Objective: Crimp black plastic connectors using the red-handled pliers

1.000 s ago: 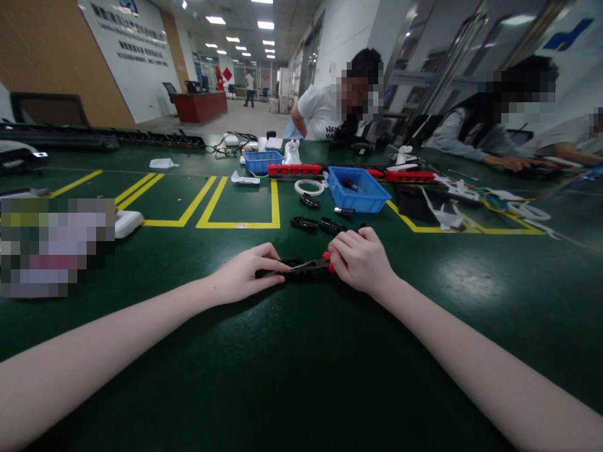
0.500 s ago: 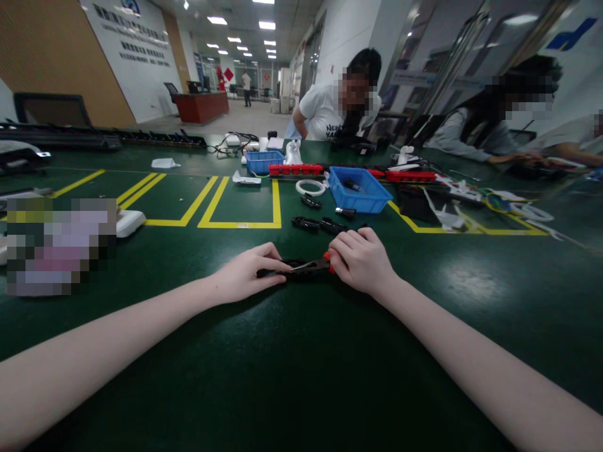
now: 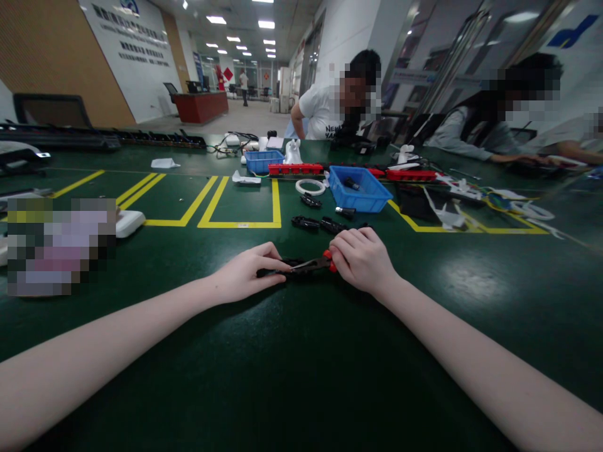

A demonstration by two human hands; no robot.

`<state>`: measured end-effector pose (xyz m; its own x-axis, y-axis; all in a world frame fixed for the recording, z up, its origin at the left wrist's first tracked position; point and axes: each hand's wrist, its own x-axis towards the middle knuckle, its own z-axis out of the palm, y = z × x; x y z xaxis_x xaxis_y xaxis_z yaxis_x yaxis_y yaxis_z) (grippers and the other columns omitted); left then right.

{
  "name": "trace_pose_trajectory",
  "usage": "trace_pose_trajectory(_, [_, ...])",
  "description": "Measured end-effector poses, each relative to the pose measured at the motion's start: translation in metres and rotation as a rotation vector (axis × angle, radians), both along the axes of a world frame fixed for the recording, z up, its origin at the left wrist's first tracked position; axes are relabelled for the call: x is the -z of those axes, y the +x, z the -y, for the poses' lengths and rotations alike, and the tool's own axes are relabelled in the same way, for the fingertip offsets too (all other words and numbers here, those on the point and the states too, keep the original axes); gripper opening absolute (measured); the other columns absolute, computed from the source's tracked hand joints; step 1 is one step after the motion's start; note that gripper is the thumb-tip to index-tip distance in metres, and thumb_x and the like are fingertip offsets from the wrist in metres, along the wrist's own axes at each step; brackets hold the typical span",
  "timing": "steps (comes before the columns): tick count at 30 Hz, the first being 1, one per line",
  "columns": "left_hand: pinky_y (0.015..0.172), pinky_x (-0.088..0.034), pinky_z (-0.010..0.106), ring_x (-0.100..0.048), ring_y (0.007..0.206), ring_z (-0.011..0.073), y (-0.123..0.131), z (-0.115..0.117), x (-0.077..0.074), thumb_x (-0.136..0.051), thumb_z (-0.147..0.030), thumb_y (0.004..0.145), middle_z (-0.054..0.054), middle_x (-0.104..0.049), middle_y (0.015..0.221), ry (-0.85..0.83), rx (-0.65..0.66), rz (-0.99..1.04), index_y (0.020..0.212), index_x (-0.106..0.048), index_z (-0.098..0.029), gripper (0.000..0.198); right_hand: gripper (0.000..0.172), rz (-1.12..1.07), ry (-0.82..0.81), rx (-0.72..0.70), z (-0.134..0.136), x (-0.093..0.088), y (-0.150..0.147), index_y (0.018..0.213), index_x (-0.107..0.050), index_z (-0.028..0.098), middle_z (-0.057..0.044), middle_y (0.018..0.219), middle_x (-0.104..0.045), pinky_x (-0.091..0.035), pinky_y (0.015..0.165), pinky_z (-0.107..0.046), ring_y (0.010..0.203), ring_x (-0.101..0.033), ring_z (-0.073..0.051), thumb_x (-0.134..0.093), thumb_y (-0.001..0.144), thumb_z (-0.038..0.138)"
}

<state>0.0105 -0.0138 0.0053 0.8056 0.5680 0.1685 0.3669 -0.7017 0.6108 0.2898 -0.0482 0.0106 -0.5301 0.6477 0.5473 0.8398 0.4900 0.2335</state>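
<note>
My right hand (image 3: 360,258) is closed around the red handles of a pair of long-nose pliers (image 3: 308,265). The jaws point left and their tips reach the fingertips of my left hand (image 3: 249,273). With thumb and fingers, that hand grips a black part (image 3: 268,272) lying low over the green table; its shape is mostly hidden by the fingers and pliers. Just beyond my hands lie similar black parts, one a black piece (image 3: 305,223) and another a black piece (image 3: 332,225) partly behind my right hand.
A blue bin (image 3: 360,191) holds a black part, with a white ring (image 3: 309,186) beside it. Behind are a smaller blue bin (image 3: 264,163) and a red strip (image 3: 296,169). A white device (image 3: 129,223) lies left. A person (image 3: 320,110) leans over the far side.
Both hands stay in nearly the same place. The red handles show slightly more beside my right hand, and the pliers have shifted very little.
</note>
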Motion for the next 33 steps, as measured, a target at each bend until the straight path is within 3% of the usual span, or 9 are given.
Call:
trace_pose_trajectory(18, [0.084, -0.051, 0.037, -0.058, 0.096, 0.0197, -0.0004, -0.0006, -0.0006, -0.059, -0.03, 0.094, 0.005, -0.057, 0.108, -0.003, 0.004, -0.015, 0.119, -0.068, -0.025, 0.028, 0.027, -0.052, -0.087, -0.043, -0.0014, 0.0019, -0.0002, 0.081, -0.059, 0.016, -0.009, 0.082, -0.061, -0.039, 0.073, -0.034, 0.078, -0.051, -0.02, -0.038, 0.096, 0.022])
trace_pose_trajectory(24, [0.083, -0.051, 0.037, -0.058, 0.096, 0.02, -0.0004, 0.0, -0.0019, -0.058, -0.032, 0.094, 0.006, -0.057, 0.109, -0.01, 0.001, -0.017, 0.119, -0.069, -0.026, 0.028, 0.028, -0.058, -0.13, -0.047, 0.0002, 0.0013, -0.0013, 0.081, -0.058, 0.016, -0.008, 0.081, -0.06, -0.038, 0.066, -0.032, 0.071, -0.05, -0.017, -0.036, 0.097, 0.022])
trace_pose_trajectory(33, [0.084, -0.051, 0.037, -0.057, 0.096, 0.0202, -0.0009, 0.0, -0.0023, -0.058, -0.032, 0.094, 0.006, -0.056, 0.109, -0.024, 0.007, -0.017, 0.119, -0.068, -0.025, 0.028, 0.027, -0.078, -0.133, -0.066, 0.0004, 0.0005, -0.0002, 0.081, -0.058, 0.016, -0.007, 0.08, -0.06, -0.038, 0.067, -0.032, 0.071, -0.051, -0.017, -0.038, 0.097, 0.024])
